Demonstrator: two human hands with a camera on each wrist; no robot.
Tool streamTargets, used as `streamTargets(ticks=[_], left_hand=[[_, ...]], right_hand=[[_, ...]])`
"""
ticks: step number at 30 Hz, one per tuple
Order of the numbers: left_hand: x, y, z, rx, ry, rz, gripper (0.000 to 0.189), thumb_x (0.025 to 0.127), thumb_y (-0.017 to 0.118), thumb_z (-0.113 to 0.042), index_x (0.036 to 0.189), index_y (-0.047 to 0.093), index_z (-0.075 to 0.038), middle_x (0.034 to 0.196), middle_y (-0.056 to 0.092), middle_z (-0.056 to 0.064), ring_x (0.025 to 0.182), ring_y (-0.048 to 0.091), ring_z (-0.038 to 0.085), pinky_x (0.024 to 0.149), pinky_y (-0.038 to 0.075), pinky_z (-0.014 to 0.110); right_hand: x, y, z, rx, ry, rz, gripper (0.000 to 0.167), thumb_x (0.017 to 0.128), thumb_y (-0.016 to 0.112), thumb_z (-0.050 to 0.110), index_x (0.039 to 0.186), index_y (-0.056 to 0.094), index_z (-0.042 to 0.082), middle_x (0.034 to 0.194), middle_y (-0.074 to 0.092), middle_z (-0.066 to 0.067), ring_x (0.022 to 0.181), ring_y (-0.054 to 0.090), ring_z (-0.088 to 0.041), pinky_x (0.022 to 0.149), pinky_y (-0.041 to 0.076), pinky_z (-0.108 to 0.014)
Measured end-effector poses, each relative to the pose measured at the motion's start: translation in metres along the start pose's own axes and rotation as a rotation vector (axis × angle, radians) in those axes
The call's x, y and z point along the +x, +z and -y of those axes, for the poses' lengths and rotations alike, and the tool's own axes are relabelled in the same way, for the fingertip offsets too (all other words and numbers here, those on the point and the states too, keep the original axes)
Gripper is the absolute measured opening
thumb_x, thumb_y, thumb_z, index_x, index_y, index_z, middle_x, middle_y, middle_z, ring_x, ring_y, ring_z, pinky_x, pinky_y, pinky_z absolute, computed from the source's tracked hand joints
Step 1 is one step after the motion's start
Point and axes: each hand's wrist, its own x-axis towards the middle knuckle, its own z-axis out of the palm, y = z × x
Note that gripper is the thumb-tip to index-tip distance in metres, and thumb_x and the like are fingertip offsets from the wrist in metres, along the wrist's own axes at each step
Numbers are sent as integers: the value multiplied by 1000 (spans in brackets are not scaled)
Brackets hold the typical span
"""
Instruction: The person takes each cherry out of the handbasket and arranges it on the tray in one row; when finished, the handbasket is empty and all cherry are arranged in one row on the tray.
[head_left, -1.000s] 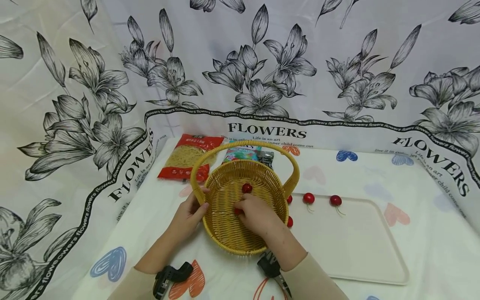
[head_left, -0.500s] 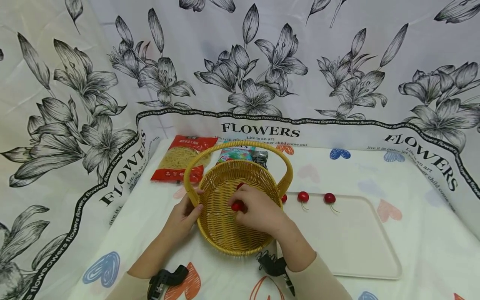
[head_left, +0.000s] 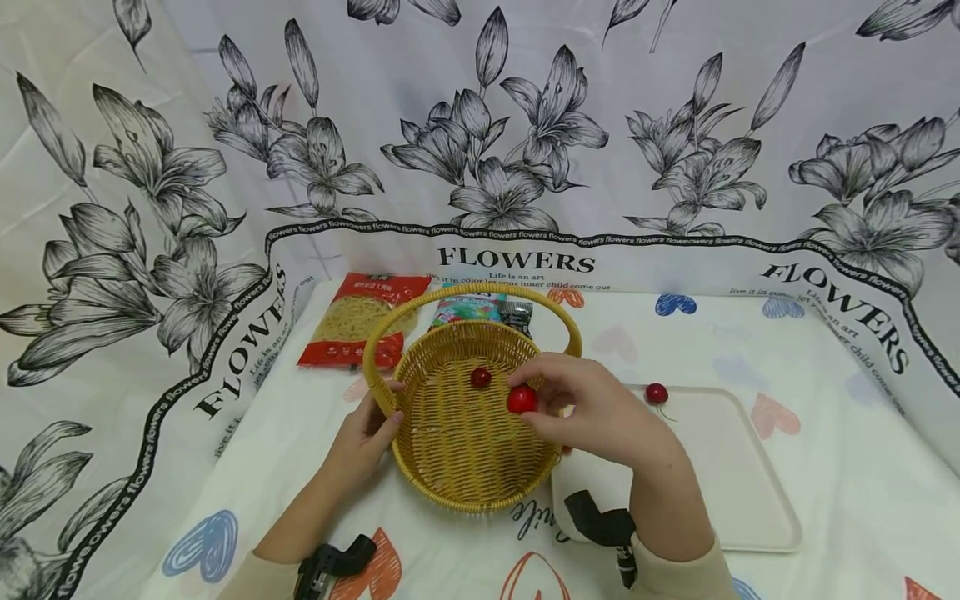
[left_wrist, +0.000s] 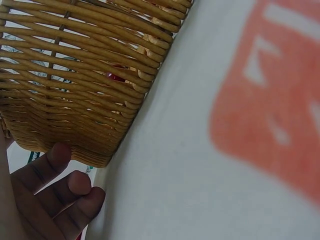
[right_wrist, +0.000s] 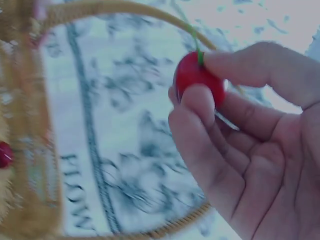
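Note:
A round yellow wicker basket (head_left: pixel 472 467) with a tall arched handle stands in the middle of the table. My left hand (head_left: pixel 365 437) holds its left side at the foot of the handle; in the left wrist view, fingers (left_wrist: pixel 60 187) lie against the outer weave. Over the basket's right part, my right hand (head_left: pixel 600 412) pinches a bright red cherry (head_left: pixel 522 399) between thumb and fingers, its green stem showing in the right wrist view. One darker cherry (head_left: pixel 481 377) lies on the basket floor.
A pale tray (head_left: pixel 720 492) lies to the right, with a dark cherry (head_left: pixel 656 393) at its back edge; the right hand hides part of the tray. Behind the basket are a red pasta bag (head_left: pixel 360 321) and a colourful snack packet (head_left: pixel 465 307).
My right hand has lifted the bright cherry off the basket floor and carried it right, toward the rim. The left hand stays on the basket.

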Motion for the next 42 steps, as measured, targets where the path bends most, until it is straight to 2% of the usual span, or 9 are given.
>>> streamTargets(ticks=[2,5,10,15,18,23,26,32,42], left_hand=[[-1,0,0,0,-4,-2,39,97,53,-6,134,44,-1,105,63,23,74,61,28,60,52,28],[-2,1,1,-6,-12,-3,39,97,53,-7,135,44,-1,105,63,23,75,61,29,60,52,28],[-2,3,1,-24,-22,7,40,97,53,-8,136,43,-3,105,62,24,75,61,32,59,52,29],[-1,4,0,-18,-7,7,39,97,53,-7,135,43,-2,104,62,24,74,60,31,59,52,29],[0,4,0,-5,4,-2,38,97,53,-6,134,44,-4,101,62,22,72,60,24,59,51,28],[0,3,0,12,17,-11,38,97,53,-6,134,44,-4,98,62,23,71,58,16,59,50,28],[-1,3,-1,13,21,-11,39,97,52,-5,134,43,-1,98,62,24,71,59,16,58,51,28],[-1,2,-2,7,0,-19,38,97,52,-6,135,45,-6,100,63,23,71,59,17,58,51,28],[0,3,-3,-11,-19,-10,38,98,51,-7,136,44,-6,106,62,25,76,62,27,57,53,32]], right_hand=[[-10,-11,-1,33,-33,-8,32,85,69,4,112,63,21,100,64,4,77,62,-14,64,55,-31],[-25,-28,-8,47,-10,-45,29,86,70,7,111,64,18,106,63,2,81,64,-16,72,54,-31],[-46,-52,-25,-1,247,-126,29,87,71,17,114,62,20,105,65,0,88,65,-19,71,52,-30],[-53,-65,-46,-80,473,-156,40,86,71,33,120,60,15,95,69,-3,89,63,-19,74,48,-34],[-52,-66,-63,-99,541,-136,40,86,71,34,118,61,12,97,68,-5,92,60,-21,75,46,-34],[-45,-55,-86,-24,702,-44,33,83,70,15,113,59,7,104,62,-11,85,60,-22,75,52,-34],[-40,-48,-94,2,793,12,33,80,71,9,110,59,4,98,61,-12,77,61,-22,72,54,-34],[-32,-38,-110,-10,845,56,29,77,74,8,104,64,5,89,60,-10,72,59,-21,66,53,-31],[-33,-34,-124,9,864,78,30,76,73,8,106,69,10,79,60,-8,63,54,-20,59,48,-30]])
